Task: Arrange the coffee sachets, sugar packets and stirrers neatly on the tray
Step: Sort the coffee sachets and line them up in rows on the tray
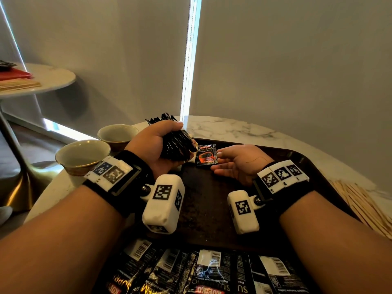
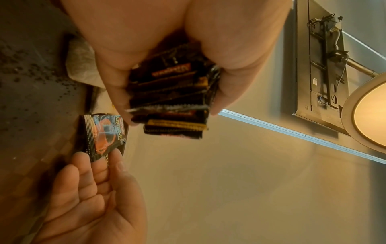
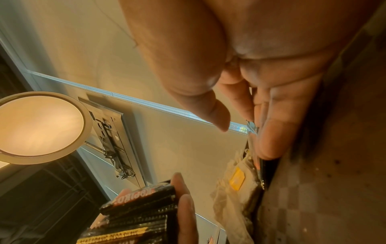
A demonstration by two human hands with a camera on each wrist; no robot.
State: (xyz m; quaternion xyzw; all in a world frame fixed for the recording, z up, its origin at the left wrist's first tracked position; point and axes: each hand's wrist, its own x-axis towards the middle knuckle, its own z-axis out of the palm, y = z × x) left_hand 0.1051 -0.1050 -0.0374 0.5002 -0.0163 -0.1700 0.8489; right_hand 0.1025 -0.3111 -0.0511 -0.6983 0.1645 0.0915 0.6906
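My left hand (image 1: 161,136) grips a thick bundle of black coffee sachets (image 1: 178,147) above the far left corner of the dark tray (image 1: 275,153); the bundle (image 2: 171,99) fans out past the fingers. A few sachets (image 1: 206,154) stand upright at the tray's far edge. My right hand (image 1: 220,161) lies beside them with straight fingers (image 3: 269,132) against the small stack (image 2: 106,133), thumb apart. White sugar packets (image 3: 236,189) lie crumpled beside the stack, partly hidden under my left hand. Wooden stirrers (image 1: 364,206) lie on the table, right of the tray.
Strips of joined coffee sachets (image 1: 212,272) lie across the tray's near edge. Two ceramic cups (image 1: 82,153) (image 1: 117,133) stand on the marble table left of the tray. A second round table (image 1: 42,79) stands far left. Window blinds close off the back.
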